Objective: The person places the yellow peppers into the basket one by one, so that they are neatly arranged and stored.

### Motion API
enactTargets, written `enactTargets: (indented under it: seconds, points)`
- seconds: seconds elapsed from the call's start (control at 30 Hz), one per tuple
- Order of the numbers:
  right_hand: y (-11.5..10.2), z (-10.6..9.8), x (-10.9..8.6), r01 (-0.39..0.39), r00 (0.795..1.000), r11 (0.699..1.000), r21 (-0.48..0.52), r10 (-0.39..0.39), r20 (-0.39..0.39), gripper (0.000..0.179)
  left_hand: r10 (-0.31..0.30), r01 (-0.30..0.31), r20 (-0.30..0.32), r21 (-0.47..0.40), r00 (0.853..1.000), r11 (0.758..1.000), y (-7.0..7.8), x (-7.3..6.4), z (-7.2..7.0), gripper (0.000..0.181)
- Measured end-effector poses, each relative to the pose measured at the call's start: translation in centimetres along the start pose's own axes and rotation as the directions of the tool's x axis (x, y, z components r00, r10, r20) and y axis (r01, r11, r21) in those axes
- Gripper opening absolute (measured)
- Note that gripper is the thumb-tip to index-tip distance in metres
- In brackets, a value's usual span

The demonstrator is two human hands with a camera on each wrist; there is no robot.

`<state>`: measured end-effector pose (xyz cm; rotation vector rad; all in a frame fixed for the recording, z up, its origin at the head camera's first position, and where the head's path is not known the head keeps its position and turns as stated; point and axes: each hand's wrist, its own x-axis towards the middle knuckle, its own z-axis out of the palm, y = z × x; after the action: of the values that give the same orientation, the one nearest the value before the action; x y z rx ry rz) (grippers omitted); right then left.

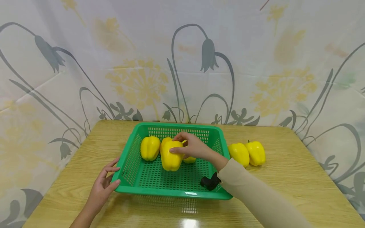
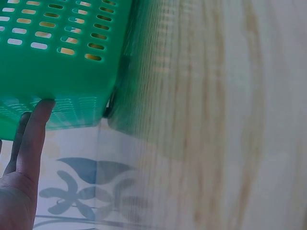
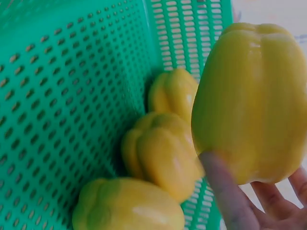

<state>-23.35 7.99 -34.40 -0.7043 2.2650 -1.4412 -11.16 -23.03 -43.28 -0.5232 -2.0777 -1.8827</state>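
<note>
- Pepper (image 1: 172, 158), big and yellow, is up in the air over the inside of the green basket (image 1: 171, 192).
- It looks light for its size, so one hand should be enough.
- Its skin looks firm and shiny. I think it may slide a bit, and a hard squeeze or a drop might hurt it.
- The fat upper part seems a good place to hold, with the thumb on one side and fingers on the other.
- The right hand's grip (image 1: 192, 147) does just that: it is closed on the pepper, thumb on the near side.
- The right arm, in a pale sleeve (image 1: 256, 193), reaches in over the basket's right side.
- The left hand's grip (image 1: 102, 185) is spread, not closed, with fingers and thumb touching the basket's left side on the desk (image 1: 296, 190).
</note>
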Motion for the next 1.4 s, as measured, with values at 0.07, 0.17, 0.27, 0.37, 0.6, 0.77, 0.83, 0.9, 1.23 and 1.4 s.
enactTargets:
  seconds: [0.07,0.17,0.27,0.37,0.6,0.77,0.83,0.9,1.23,1.4]
  points:
    - [-0.1,0.7,0.4,-0.003,1.000,1.000,-0.001,0.003,0.010,0.039,0.004,-0.004,0.000,-0.005,1.000,1.000,0.0,0.0,0.0,0.030]
    - [0.0,1.7,1.1,-0.010,1.000,1.000,-0.004,0.010,0.028,0.040,0.006,-0.006,0.001,-0.007,1.000,1.000,0.0,0.0,-0.1,0.030]
    - [0.1,2.6,1.6,-0.025,0.998,1.000,-0.003,0.025,0.051,0.039,0.004,-0.004,0.003,-0.005,1.000,1.000,-0.1,0.0,-0.1,0.030]
    - [0.2,3.3,2.2,-0.040,0.996,0.999,-0.001,0.040,0.081,0.038,0.008,-0.008,0.003,-0.004,1.000,1.000,-0.2,0.0,-0.1,0.030]
    - [0.2,4.8,3.2,-0.076,0.984,0.997,0.011,0.073,0.160,0.039,0.012,-0.012,0.004,-0.001,1.000,1.000,-0.2,0.1,0.1,0.030]
    - [0.5,6.0,4.1,-0.087,0.973,0.996,-0.020,0.089,0.211,0.038,0.011,-0.011,0.000,-0.004,1.000,1.000,-0.2,0.1,0.1,0.030]
    - [0.6,6.3,4.4,-0.081,0.971,0.995,-0.057,0.092,0.223,0.038,0.008,-0.008,-0.005,-0.002,1.000,1.000,-0.2,0.1,0.1,0.030]
    - [0.6,6.7,4.8,-0.065,0.970,0.993,-0.099,0.086,0.229,0.038,0.003,-0.003,-0.011,0.002,1.000,1.000,-0.2,0.0,0.1,0.029]
    - [0.9,7.1,5.3,0.001,0.961,0.977,-0.213,0.058,0.270,0.043,-0.017,0.017,-0.011,-0.001,1.000,1.000,0.0,-0.1,0.0,0.029]
    - [1.2,7.0,5.3,-0.005,0.960,0.981,-0.194,0.059,0.274,0.044,-0.020,0.020,-0.006,0.002,1.000,1.000,-0.1,-0.1,0.0,0.028]
